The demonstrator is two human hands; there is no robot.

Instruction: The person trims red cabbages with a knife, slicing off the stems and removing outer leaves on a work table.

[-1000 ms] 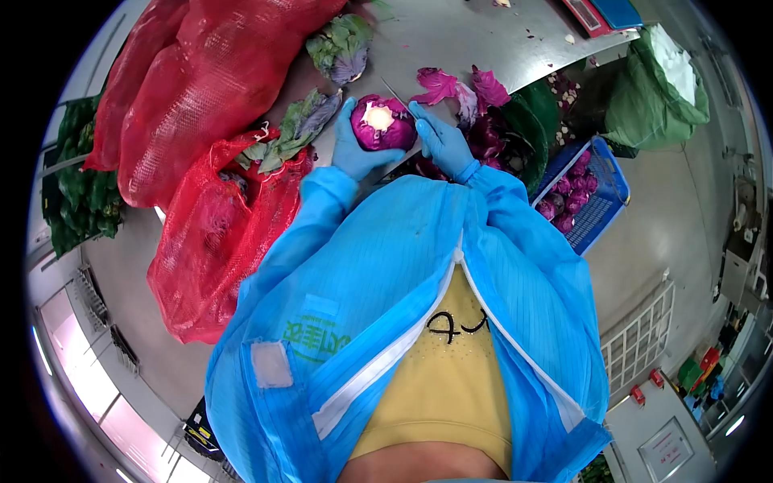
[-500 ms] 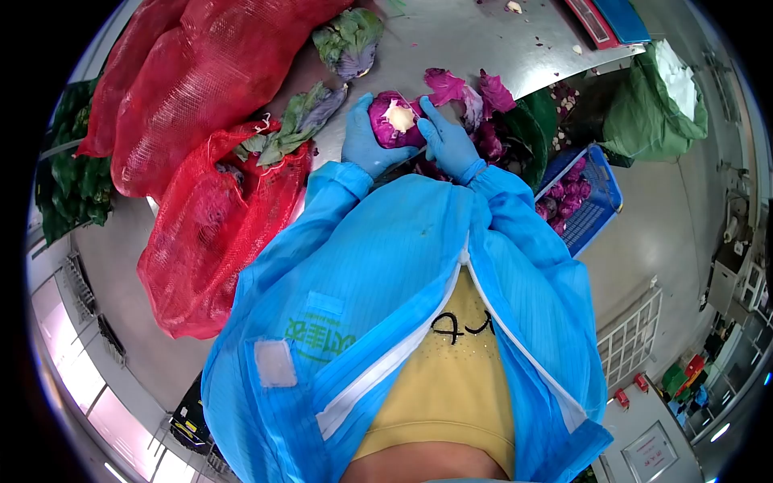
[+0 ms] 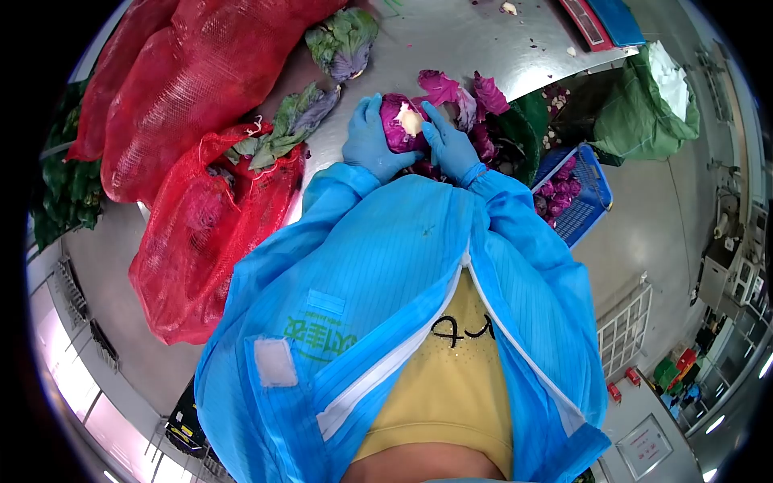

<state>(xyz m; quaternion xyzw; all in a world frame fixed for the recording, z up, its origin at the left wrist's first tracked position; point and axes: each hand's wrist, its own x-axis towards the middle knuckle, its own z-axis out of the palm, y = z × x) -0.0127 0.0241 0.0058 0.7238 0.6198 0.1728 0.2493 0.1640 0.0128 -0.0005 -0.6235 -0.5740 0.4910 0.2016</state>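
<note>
Clock set on the purple cabbage point(image 3: 392, 122), twelve pointing away from the worker. It sits between two blue-gloved hands, near the worker's edge of the metal table point(image 3: 451, 40).

What changes: over the last second the head rolls. Its pale cut base point(image 3: 411, 121) faced nearly up at first; it now tips toward three o'clock, toward the right hand point(image 3: 452, 149). The thin blade that stuck out past the right fingers is no longer to be seen; I cannot tell where it lies.

Grip: left hand point(image 3: 369, 146) cups the cabbage firmly, fingers up the nine o'clock side, thumb along six. Right fingers lie against or just beside the three o'clock side; whether they press on it, or close on anything else, I cannot tell.

My reading: left carries the hold and steers the turn, bringing the cut base round to the right fingers.

Around: loose purple leaves point(image 3: 439, 87) at two o'clock, same places as a second ago. A green leaf point(image 3: 342, 42) at eleven, red mesh bag point(image 3: 189, 249) at eight, blue basket point(image 3: 594, 211) with more purple heads point(image 3: 559, 191) at four.
</note>
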